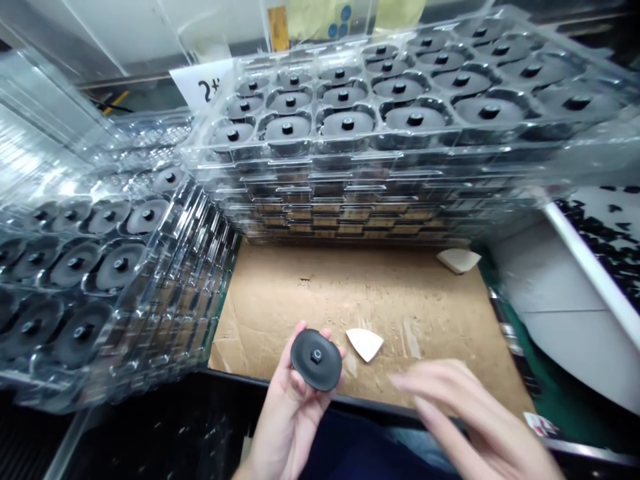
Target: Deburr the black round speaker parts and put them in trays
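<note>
My left hand (300, 400) holds a black oval plastic disc (327, 372) with a short raised post at its centre, facing up. The fingers curl round its edge from below. My right hand (465, 413) is at the lower right over the board's front edge, blurred by motion. Its fingers stretch out with the thumb apart, and I see nothing in them. Between the hands, a little further off, a white rounded-triangular piece (365, 344) lies on the cardboard (300, 293).
A tall stack of clear plastic trays (350, 160) filled with similar black discs stands at the back. Another such stack (170, 280) stands on the left. A second white piece (459, 260) lies at the board's far right. A white container (590, 233) with small black parts is at right.
</note>
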The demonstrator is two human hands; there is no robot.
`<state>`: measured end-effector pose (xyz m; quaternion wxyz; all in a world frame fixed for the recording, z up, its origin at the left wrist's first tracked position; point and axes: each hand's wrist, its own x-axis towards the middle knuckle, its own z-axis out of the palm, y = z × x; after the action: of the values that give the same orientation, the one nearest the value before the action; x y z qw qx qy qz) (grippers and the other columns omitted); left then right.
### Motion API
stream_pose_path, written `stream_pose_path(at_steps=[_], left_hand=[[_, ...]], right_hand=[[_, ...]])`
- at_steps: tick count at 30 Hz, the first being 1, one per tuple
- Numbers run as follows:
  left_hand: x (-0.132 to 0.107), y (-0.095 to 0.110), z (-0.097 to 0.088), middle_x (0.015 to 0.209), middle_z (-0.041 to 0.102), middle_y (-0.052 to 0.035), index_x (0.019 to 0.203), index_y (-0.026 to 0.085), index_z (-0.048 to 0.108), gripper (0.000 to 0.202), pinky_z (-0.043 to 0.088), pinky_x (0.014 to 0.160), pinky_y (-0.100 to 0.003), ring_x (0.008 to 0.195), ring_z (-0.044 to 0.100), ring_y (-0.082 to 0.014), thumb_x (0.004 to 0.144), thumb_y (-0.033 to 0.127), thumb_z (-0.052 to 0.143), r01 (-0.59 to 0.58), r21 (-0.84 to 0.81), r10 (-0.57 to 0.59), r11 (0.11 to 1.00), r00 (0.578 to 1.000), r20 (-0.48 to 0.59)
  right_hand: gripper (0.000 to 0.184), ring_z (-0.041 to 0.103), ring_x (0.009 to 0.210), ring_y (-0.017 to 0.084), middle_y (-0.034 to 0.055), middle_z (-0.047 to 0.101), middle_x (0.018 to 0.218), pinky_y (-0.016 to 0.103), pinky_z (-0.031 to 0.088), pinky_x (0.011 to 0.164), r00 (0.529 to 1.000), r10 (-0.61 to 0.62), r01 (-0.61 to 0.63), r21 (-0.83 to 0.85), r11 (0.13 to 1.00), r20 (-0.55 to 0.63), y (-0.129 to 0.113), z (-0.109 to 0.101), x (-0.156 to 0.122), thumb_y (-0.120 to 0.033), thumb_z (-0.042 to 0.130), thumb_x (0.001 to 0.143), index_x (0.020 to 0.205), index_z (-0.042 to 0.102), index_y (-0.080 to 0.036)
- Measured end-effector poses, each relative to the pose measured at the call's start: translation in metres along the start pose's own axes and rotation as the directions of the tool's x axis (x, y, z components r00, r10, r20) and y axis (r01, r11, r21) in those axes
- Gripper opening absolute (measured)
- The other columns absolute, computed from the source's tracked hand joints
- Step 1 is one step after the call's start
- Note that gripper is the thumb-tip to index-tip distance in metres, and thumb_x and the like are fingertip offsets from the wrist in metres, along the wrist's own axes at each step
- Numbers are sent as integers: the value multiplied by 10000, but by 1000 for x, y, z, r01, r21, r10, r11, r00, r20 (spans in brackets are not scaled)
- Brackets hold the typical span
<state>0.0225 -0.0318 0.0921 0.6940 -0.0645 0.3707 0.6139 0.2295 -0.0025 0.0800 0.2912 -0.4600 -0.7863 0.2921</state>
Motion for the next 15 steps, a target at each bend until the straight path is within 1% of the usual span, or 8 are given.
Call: stream_pose_path(at_steps=[3,5,8,11,13,15], left_hand=[[4,2,1,1168,672,-75,1087,280,644,517,531,863,-306,1070,617,-286,590,310,785,-15,7,15,1000,999,-31],[6,2,2,1177,664,-91,1135,271,613,585,527,867,-307,1062,621,-285,581,309,795,-14,15,14,1000,998,-54],[7,3,4,1185,658,-105,1188,253,570,652,518,883,-315,1064,621,-285,580,298,801,-2,17,3,1000,998,-70],[7,1,4,1179,661,-112,1127,224,614,565,509,898,-324,1086,606,-292,595,303,789,11,17,-10,1000,999,-46],[7,0,3,1180,658,-121,1090,202,640,507,499,912,-338,1090,602,-296,614,313,776,15,29,-14,999,1000,-23],[6,0,1,1182,654,-126,1078,191,650,476,481,936,-359,1089,602,-297,633,312,765,15,41,-15,999,1000,-6]], right_hand=[[294,553,937,244,94,591,1140,398,502,736,997,-45,61,-257,964,68,22,30,9,-304,491,889,1164,586,-258],[330,551,895,266,111,601,1134,433,498,710,996,-55,79,-363,929,77,35,48,9,-313,457,897,1198,575,-244],[345,561,860,259,119,618,1076,441,494,723,999,-24,39,-343,939,49,48,63,11,-313,434,906,1206,575,-219],[346,579,844,257,146,612,1026,429,501,724,999,37,-37,-303,952,-6,51,67,22,-320,402,906,1124,622,-166],[343,598,782,233,132,622,932,391,515,692,995,93,-99,-252,963,-35,48,65,30,-319,369,915,1046,640,-155],[323,602,660,181,90,632,829,312,524,610,988,149,-155,-181,971,-44,40,62,32,-320,365,924,1056,614,-161]])
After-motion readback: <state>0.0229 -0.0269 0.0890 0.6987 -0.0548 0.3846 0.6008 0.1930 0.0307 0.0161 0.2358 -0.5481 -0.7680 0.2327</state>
